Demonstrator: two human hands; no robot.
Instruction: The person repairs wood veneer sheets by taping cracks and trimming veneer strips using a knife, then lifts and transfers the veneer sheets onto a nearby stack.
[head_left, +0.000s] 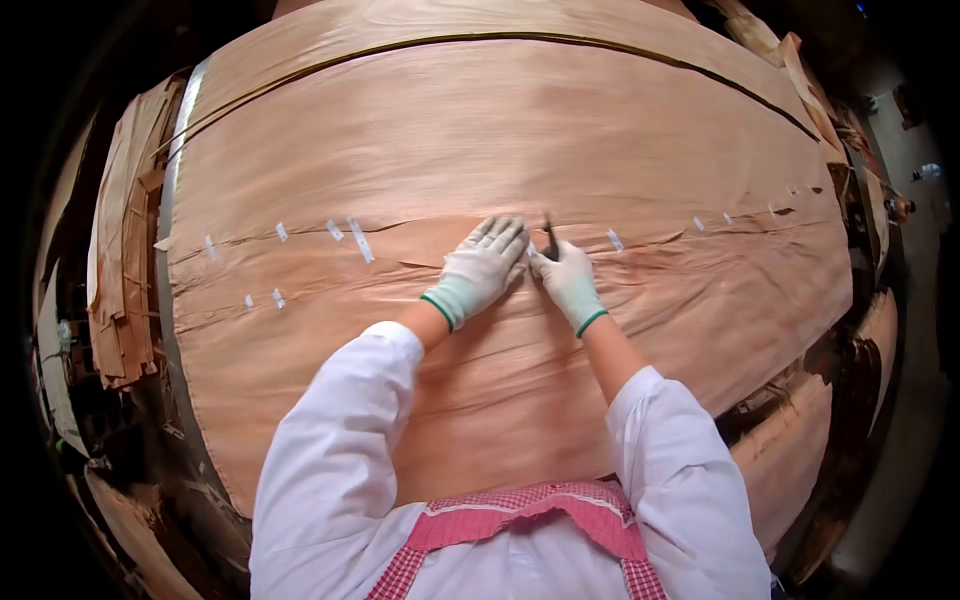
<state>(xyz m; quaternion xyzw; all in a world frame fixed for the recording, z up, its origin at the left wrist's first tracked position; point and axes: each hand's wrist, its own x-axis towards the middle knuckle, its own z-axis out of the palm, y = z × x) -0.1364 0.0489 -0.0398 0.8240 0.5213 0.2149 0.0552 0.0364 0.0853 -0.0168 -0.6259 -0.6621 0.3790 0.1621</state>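
Note:
My left hand (484, 266), in a pale glove with a green cuff, lies flat with fingers stretched on a wide wood veneer sheet (480, 130). Close on its right, my gloved right hand (568, 284) is closed around a slim dark knife-like tool (550, 240), its thin end pointing away from me. A small white piece of tape (531, 250) shows between the hands, partly hidden by the fingers. Both hands rest along a cracked, uneven seam in the veneer. White tape strips (360, 240) lie across this seam on the left, and another tape strip (615, 240) sits to the right.
A long dark gap (500, 37) runs across the far part of the sheet. Stacked veneer pieces (130, 230) stand beyond the left edge, next to a metal strip (178, 130). More torn veneer (790, 455) lies at the lower right, with a grey floor (910, 300) beyond.

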